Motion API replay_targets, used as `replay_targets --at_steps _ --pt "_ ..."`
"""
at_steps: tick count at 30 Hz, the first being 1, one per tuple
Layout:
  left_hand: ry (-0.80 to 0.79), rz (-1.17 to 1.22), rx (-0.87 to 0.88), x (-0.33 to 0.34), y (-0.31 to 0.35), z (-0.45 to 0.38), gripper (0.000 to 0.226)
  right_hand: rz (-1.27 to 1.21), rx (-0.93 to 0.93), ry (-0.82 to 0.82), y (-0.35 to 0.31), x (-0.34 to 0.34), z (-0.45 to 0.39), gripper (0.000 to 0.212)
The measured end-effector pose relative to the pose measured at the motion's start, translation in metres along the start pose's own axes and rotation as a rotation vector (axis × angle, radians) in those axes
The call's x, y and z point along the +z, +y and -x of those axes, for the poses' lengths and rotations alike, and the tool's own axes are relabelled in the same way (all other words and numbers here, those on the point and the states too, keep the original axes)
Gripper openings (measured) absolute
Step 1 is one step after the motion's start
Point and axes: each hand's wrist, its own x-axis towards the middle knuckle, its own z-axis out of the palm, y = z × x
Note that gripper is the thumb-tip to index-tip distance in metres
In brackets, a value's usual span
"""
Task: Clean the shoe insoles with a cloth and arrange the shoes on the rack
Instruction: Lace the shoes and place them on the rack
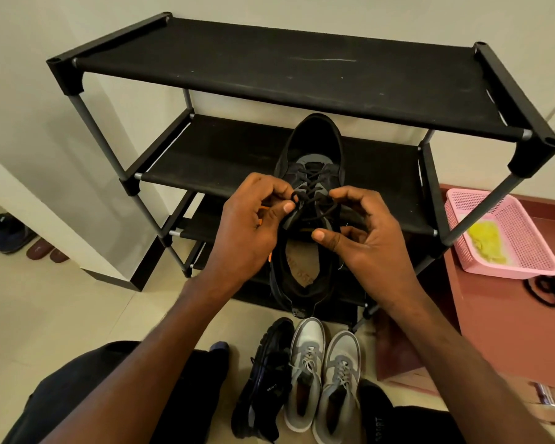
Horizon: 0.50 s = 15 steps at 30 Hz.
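Centrally, two hands, the left hand point(250, 219) and right hand point(362, 229), each pinch the laces of one black shoe point(308, 219) before the rack point(289, 72), while three shoes point(302, 379) sit at bottom centre.

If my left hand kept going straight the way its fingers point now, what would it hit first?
Your left hand points right, across the black shoe whose lace it pinches. Going on, it would most likely meet your right hand at the fingertips, just past the laces. Depth is hard to judge here.
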Motion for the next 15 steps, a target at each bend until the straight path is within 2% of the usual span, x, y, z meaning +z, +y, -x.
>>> replay_targets --at_steps 9,12,15 --pt "0.018 0.222 -0.18 -0.001 0.001 0.0 0.011 -0.016 0.022 0.062 0.002 0.002 -0.003 0.039" --pt "-0.099 0.281 -0.19 -0.01 0.001 0.005 0.026 -0.022 0.031 0.101 0.003 0.001 -0.004 0.032" --pt "-0.13 0.181 -0.14 -0.009 -0.001 0.012 0.036 -0.014 -0.002 0.083 0.002 0.0 -0.004 0.024"
